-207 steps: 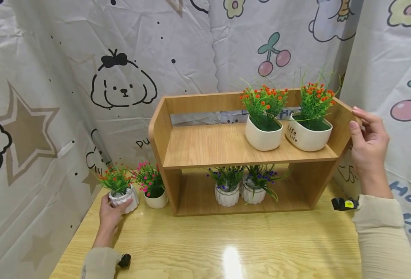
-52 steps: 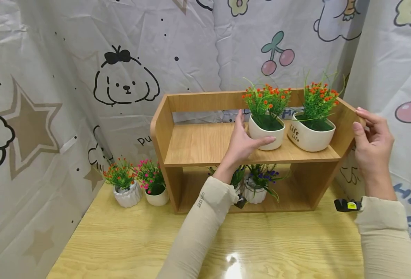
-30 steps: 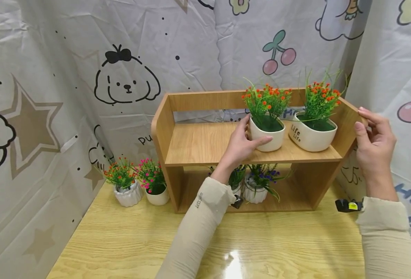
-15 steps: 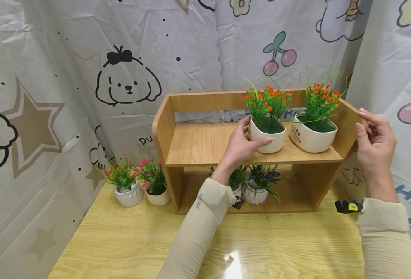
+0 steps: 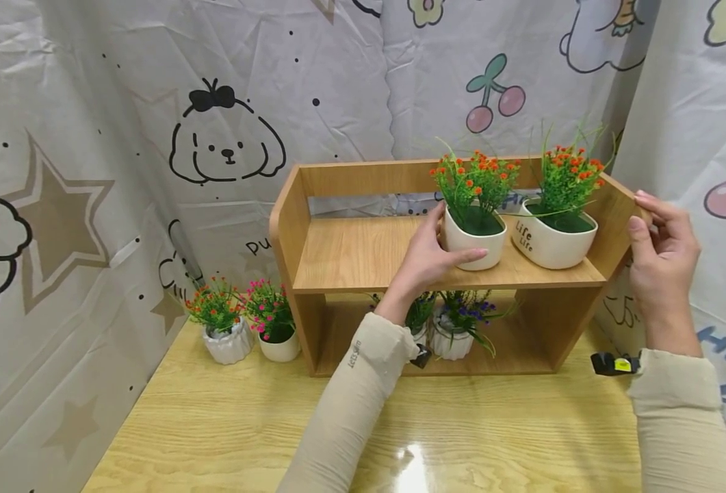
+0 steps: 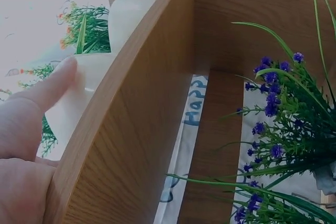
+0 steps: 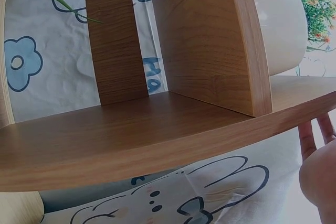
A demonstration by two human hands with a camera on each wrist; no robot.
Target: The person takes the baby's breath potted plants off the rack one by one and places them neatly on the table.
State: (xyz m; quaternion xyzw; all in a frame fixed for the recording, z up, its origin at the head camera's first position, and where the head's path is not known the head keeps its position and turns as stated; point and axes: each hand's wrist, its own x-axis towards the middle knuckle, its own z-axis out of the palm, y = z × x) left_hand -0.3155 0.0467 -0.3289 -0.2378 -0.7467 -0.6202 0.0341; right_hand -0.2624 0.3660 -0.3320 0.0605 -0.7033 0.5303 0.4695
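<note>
On the upper deck of a two-tier wooden shelf [image 5: 356, 253], my left hand [image 5: 424, 259] grips a white flowerpot [image 5: 480, 245] of orange artificial flowers. The thumb lies across its front and the fingers go round its left side, partly hidden. In the left wrist view the thumb presses the same flowerpot [image 6: 71, 106]. To its right stands a second white flowerpot [image 5: 556, 243] with "Life" lettering and orange flowers. My right hand [image 5: 664, 260] holds the upper front edge of the shelf's right side panel between thumb and fingers.
Two fluted white pots with purple flowers [image 5: 453, 342] stand on the lower tier, one partly behind my left wrist. Left of the shelf, a fluted white pot [image 5: 230, 346] and a pink-flowered pot [image 5: 279, 348] stand on the wooden table [image 5: 492, 431]. A printed curtain [image 5: 326, 89] surrounds the table.
My left hand has left the fluted orange-flowered pot on the table, reached up to the upper deck, and closed round the left flowerpot there. My right hand stays on the side panel.
</note>
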